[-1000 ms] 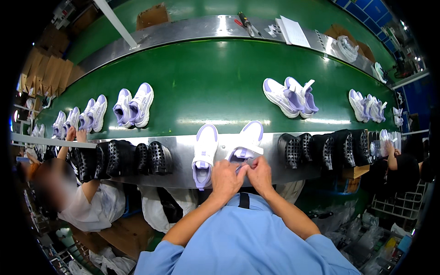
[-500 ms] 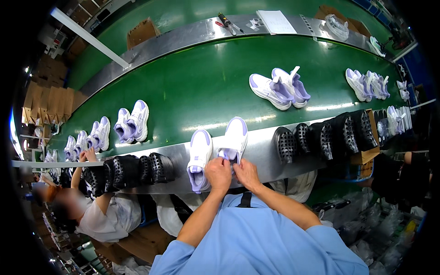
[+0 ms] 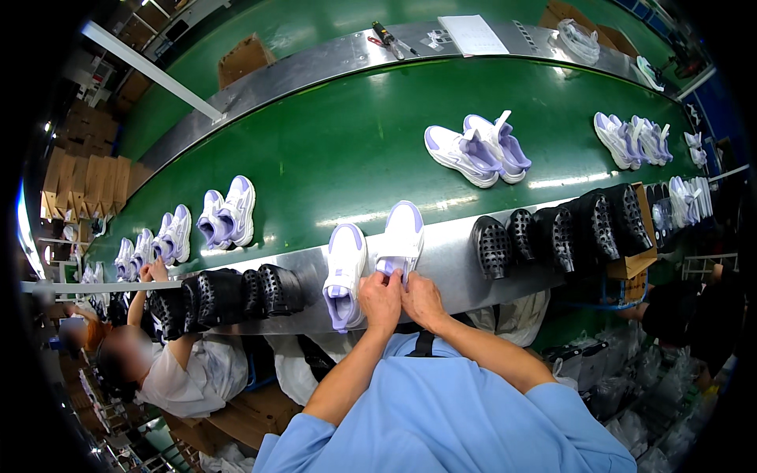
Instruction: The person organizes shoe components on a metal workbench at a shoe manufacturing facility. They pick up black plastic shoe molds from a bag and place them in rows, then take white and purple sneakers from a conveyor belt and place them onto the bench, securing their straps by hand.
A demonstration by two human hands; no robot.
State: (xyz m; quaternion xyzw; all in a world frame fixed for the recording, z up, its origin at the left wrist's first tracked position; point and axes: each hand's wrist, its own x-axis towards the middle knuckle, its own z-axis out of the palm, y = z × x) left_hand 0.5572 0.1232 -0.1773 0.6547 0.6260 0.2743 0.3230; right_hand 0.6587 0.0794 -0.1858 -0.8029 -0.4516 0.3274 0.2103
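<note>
Two white sneakers with lilac trim stand side by side on the metal ledge in front of me, toes pointing away. My left hand and my right hand meet at the opening of the right-hand sneaker. Fingers of both hands are pinched closed on its upper near the tongue and collar; the exact part gripped is hidden behind them. Just left of my left hand is the other sneaker, which neither hand is holding.
Black studded shoe forms line the ledge to the left, and more black forms to the right. Across the green belt sit further sneaker pairs. A co-worker reaches toward shoes at the left. Paper lies on the far ledge.
My hands have drawn slightly closer together at the right-hand sneaker's opening, the left one shifting a little right. Both sneakers stay in place on the ledge.
</note>
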